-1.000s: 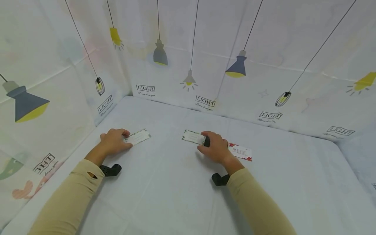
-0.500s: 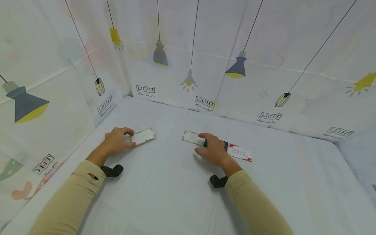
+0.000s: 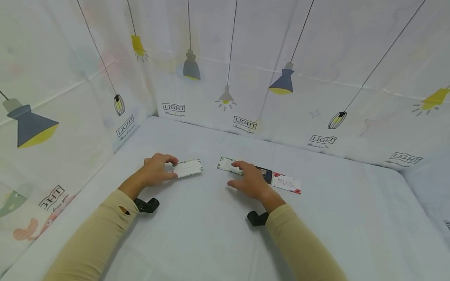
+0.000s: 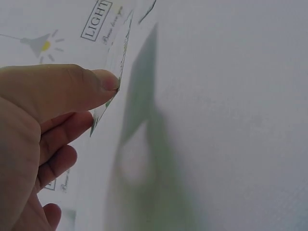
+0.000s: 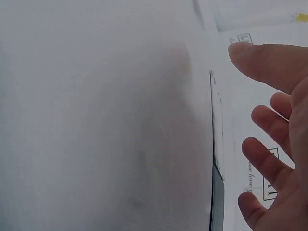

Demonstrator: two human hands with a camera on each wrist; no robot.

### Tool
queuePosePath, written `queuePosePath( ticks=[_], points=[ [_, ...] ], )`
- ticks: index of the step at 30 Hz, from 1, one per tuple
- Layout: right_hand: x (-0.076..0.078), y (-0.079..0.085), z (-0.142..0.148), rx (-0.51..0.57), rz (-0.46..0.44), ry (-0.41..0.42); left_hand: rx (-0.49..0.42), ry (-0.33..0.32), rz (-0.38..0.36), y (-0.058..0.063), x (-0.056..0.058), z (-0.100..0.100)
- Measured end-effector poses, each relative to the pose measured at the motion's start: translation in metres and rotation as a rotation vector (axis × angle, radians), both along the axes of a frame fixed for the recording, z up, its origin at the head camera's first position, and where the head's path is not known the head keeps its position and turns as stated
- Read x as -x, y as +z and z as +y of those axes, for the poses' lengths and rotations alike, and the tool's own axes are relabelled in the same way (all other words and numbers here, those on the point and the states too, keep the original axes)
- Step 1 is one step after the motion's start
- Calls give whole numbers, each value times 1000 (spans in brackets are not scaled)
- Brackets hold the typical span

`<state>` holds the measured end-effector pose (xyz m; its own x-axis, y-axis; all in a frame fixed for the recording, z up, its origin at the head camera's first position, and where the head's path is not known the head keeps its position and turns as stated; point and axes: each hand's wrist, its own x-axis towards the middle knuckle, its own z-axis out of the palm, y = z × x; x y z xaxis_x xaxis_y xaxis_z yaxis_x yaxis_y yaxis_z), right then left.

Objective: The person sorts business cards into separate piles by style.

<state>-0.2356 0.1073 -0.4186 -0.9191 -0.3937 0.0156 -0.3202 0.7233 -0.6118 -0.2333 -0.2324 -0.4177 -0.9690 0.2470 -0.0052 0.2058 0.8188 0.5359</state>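
Note:
My left hand (image 3: 156, 170) pinches one short end of a white card with a green leafy border (image 3: 190, 168). In the left wrist view the same card (image 4: 117, 62) is tilted up off the cloth, its shadow falling beside it. To the right, three cards lie in a row: another leaf-bordered white card (image 3: 225, 163), a dark card (image 3: 266, 175) and a white card with red flowers (image 3: 286, 182). My right hand (image 3: 251, 181) hovers over the leafy and dark cards with fingers spread, covering parts of both. Nothing is between its thumb and fingers in the right wrist view.
A white cloth covers the table (image 3: 197, 234). Behind and to the left rise fabric walls (image 3: 211, 50) printed with hanging lamps and LIGHT labels. A black wrist-worn device (image 3: 149, 205) juts from the left cuff, with a similar device (image 3: 257, 218) at the right.
My left hand has moved right with the leafy card, bringing it closer to the row. The right hand has shifted slightly left and its fingers have spread, uncovering more of the dark card.

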Motion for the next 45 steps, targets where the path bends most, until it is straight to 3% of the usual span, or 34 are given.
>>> queuePosePath(
  ticks=[14,24,35,45],
  points=[
    [-3,1,-17,27,11,67,13,-146,8,16,-2,54],
    [-1,-1,-15,-21,45,68,38,-198,2,16,5,73],
    [5,-2,-3,2,23,-17,34,-222,-1,13,21,87],
    [12,-4,11,12,14,-97,6,-145,16,0,40,101]
  ],
)
